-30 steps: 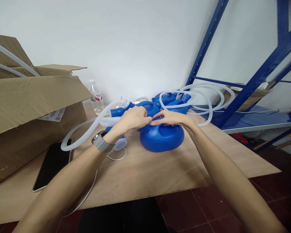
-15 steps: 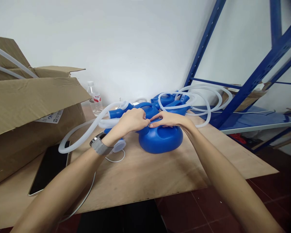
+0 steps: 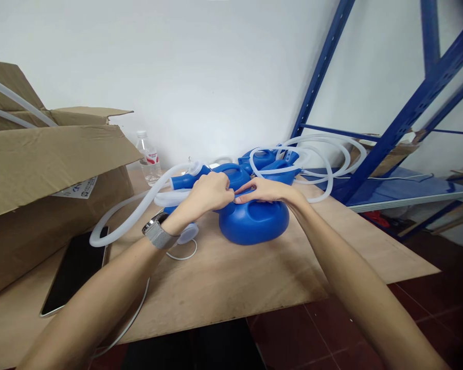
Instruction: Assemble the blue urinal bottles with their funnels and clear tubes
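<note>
A rounded blue plastic bottle (image 3: 254, 226) with a grip hollow in its side lies on the table in front of me. My left hand (image 3: 214, 191), with a wristwatch above it, is closed at the bottle's narrower left part. Its curled fingertips meet those of my right hand (image 3: 260, 190). That hand pinches the bottle's top edge between thumb and fingers. Exactly what lies under the touching fingertips is hidden. Just behind are more blue bottles (image 3: 235, 177) with a translucent hose (image 3: 152, 198) running off to the left.
An open cardboard box (image 3: 57, 164) takes up the left side, hoses sticking out. A clear water bottle (image 3: 150, 162) stands beside it, and a dark phone (image 3: 75, 270) lies in front. Coiled hoses (image 3: 327, 180) lie at the right by a blue metal rack (image 3: 393, 115).
The view has shifted slightly, so everything sits a little further left. Both hands keep nearly the same hold at the bottle.
</note>
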`<state>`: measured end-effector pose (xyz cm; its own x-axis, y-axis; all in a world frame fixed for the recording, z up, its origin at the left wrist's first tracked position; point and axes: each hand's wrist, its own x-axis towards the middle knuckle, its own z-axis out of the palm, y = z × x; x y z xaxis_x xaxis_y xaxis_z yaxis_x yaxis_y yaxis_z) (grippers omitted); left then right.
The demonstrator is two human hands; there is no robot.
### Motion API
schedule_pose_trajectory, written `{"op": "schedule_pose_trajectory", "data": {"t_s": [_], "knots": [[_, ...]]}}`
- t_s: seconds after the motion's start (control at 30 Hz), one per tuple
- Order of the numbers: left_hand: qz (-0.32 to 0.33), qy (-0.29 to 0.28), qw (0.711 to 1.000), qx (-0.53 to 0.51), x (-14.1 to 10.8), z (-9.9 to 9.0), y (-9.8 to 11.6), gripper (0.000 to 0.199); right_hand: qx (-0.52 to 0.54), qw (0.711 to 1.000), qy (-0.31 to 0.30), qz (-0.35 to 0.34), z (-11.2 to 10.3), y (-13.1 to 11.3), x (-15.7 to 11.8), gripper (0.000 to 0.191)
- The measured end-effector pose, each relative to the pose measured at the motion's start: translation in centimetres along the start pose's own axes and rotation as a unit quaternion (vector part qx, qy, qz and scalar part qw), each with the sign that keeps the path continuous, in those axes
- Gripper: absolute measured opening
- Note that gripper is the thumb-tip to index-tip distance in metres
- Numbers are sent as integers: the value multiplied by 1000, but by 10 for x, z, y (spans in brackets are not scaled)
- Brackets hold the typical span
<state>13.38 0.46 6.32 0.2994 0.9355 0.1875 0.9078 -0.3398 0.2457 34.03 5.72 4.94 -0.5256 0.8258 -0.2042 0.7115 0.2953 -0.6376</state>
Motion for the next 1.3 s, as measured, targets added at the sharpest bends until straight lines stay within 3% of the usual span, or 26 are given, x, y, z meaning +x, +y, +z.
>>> {"op": "schedule_pose_trajectory", "data": {"t_s": [0.3,0.7,0.83,0.9,1.03,1.1,1.13,1.3], "knots": [[-5,-4,1000,15,2,1,1,20,-19,1000,3,-7,0,4,2,62],[-21,-12,1000,19,2,-2,9,23,-64,995,57,-41,2,3,-2,51],[-5,2,1000,31,-4,-3,7,29,-53,995,74,-49,5,5,-1,53],[29,40,998,41,-13,-7,3,36,-47,993,93,-55,8,6,-2,56],[187,214,955,84,-43,-16,-18,29,-45,989,125,-60,6,10,-7,62],[186,263,941,109,-62,-14,-37,22,-45,988,133,-59,2,16,-11,64],[167,269,940,125,-71,-9,-47,22,-46,988,137,-61,-1,20,-13,63],[122,181,965,147,-94,27,-94,29,-46,982,170,-63,-15,40,-20,54]]}}
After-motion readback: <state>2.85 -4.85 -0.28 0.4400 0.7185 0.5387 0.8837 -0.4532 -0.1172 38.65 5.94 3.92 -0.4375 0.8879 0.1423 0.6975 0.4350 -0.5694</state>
